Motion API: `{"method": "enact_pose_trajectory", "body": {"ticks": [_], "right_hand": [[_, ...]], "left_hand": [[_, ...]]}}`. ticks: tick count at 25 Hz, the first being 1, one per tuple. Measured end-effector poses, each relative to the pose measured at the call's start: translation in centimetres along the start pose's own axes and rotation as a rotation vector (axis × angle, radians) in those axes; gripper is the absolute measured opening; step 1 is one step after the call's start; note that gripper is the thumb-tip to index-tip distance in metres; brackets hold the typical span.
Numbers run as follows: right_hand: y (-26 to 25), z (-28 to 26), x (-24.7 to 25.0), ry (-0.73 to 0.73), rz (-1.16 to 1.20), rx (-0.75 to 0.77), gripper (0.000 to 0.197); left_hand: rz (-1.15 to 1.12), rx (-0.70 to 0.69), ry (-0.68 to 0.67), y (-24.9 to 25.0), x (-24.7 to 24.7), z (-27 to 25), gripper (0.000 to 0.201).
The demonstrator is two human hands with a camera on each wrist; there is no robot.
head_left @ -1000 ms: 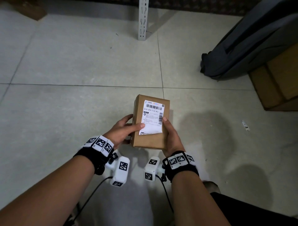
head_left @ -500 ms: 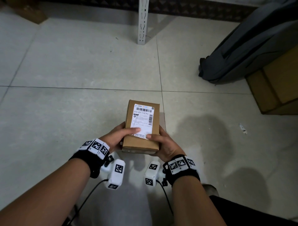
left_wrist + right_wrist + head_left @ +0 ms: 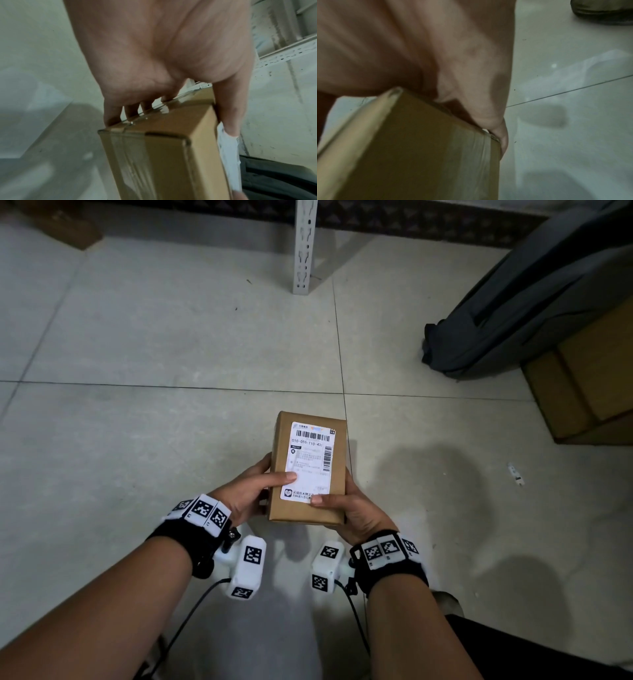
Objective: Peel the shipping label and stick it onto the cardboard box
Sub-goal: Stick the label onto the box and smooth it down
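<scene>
I hold a small brown cardboard box [image 3: 337, 474] above the tiled floor with both hands. A white shipping label [image 3: 310, 460] with barcodes lies flat on its top face. My left hand [image 3: 251, 491] grips the box's left side, its thumb pressing on the label's lower left. My right hand [image 3: 346, 508] grips the lower right corner, thumb lying across the label's bottom edge. The left wrist view shows the box [image 3: 164, 155], taped on its end, with fingers under it and the thumb on the label [image 3: 228, 155]. In the right wrist view the box [image 3: 419, 148] is cupped by the fingers.
A grey backpack [image 3: 534, 299] leans on a large cardboard carton [image 3: 589, 378] at the right. A white metal shelf post [image 3: 303, 248] stands at the back centre. A small scrap [image 3: 515, 474] lies on the floor to the right. Another box corner [image 3: 58, 224] sits far left.
The box has turned from a slight tilt to nearly straight. My right thumb slid from the label's right edge down to its bottom edge; the left thumb stays on the label.
</scene>
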State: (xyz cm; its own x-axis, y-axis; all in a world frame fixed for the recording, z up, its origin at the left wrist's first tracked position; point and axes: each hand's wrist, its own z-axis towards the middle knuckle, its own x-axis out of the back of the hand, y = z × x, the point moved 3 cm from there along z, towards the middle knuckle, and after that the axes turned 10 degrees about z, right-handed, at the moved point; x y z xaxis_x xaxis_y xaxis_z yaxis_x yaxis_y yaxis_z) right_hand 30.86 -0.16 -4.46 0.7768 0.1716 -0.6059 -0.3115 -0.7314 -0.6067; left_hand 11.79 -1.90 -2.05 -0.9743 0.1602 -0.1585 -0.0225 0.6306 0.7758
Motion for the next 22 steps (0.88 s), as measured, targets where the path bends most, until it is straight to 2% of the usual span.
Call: {"method": "enact_pose_trajectory", "body": {"ticks": [3, 6, 9, 11, 14, 18, 20, 22], "right_hand": [[-0.1, 0.0, 0.0, 0.028, 0.017, 0.012, 0.088], [-0.3, 0.4, 0.0, 0.170, 0.039, 0.021, 0.072], [-0.9, 0.8, 0.1, 0.321, 0.019, 0.032, 0.078], [-1.4, 0.9, 0.2, 0.375, -0.008, 0.016, 0.081], [-2.0, 0.6, -0.3, 0.382, -0.021, 0.011, 0.075], [-2.2, 0.0, -0.9, 0.386, 0.031, 0.001, 0.068], [-2.0, 0.0, -1.0, 0.391, 0.037, -0.014, 0.071], [-1.8, 0.1, -0.8, 0.411, 0.025, -0.012, 0.077]], "left_hand": [[0.082, -0.035, 0.037, 0.4, 0.2, -0.3, 0.064], [0.184, -0.037, 0.073, 0.4, 0.6, -0.4, 0.078], [0.243, 0.010, 0.029, -0.4, 0.5, -0.4, 0.092], [0.265, 0.036, -0.015, -0.9, 0.2, -0.6, 0.088], [0.292, 0.047, -0.033, -1.1, 0.0, -0.8, 0.080], [0.282, 0.063, -0.034, -1.1, 0.2, -0.6, 0.083], [0.269, 0.086, -0.064, -1.3, 0.1, -0.7, 0.088], [0.268, 0.120, -0.141, -1.7, -0.2, -0.8, 0.102]]}}
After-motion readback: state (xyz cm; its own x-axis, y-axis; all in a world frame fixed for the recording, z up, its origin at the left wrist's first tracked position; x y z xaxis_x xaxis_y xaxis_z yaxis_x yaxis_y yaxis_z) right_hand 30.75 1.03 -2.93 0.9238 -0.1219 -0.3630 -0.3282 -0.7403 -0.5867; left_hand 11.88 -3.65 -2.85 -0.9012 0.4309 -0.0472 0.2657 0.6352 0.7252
